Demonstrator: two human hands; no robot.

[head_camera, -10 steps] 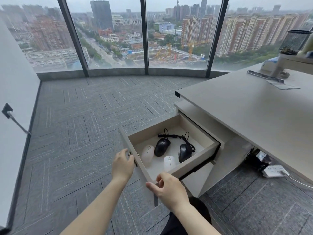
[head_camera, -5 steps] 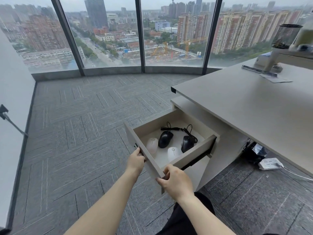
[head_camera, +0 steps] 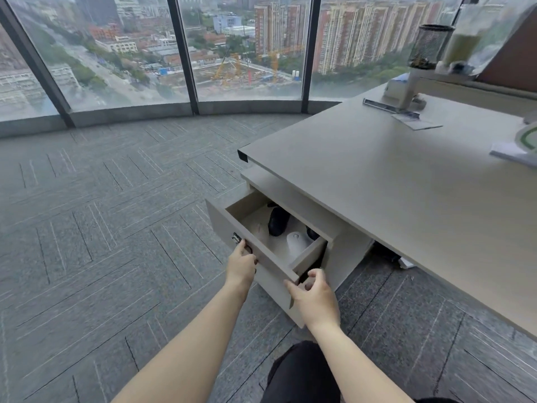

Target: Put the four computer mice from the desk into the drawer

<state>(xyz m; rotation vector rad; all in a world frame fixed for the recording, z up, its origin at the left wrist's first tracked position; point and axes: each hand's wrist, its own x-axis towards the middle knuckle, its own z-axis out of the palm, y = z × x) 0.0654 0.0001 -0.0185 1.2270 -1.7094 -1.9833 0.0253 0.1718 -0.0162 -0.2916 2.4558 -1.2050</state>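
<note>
Nearest the camera, two bare forearms reach forward over a dark trouser leg [head_camera: 302,370] and grey carpet [head_camera: 101,242]. The right hand [head_camera: 315,301] is at the near corner of the drawer [head_camera: 229,225], fingers loosely curled and spread, thumb tip touching the corner edge while the other fingertips hang just beside the drawer's side without closing on anything. The left hand [head_camera: 241,264] sits a little farther on, pressed against the drawer front with its fingers together and bent onto the face just below the small metal lock [head_camera: 236,237]; whether they grip anything there cannot be told.

Just beyond the fingers the drawer stands partly open under the desk [head_camera: 406,193]. Inside, nearest the right fingertips, lies a white mouse [head_camera: 296,242]; left of it, close behind the drawer front, a second pale mouse [head_camera: 260,231] is only partly seen. Farther in lies a black mouse [head_camera: 278,221], and another black mouse [head_camera: 312,233] shows only its edge under the cabinet top.

Far past the hands, on the desk, lie papers [head_camera: 417,122] and a mesh pen cup [head_camera: 430,45], with windows [head_camera: 247,48] behind
</note>
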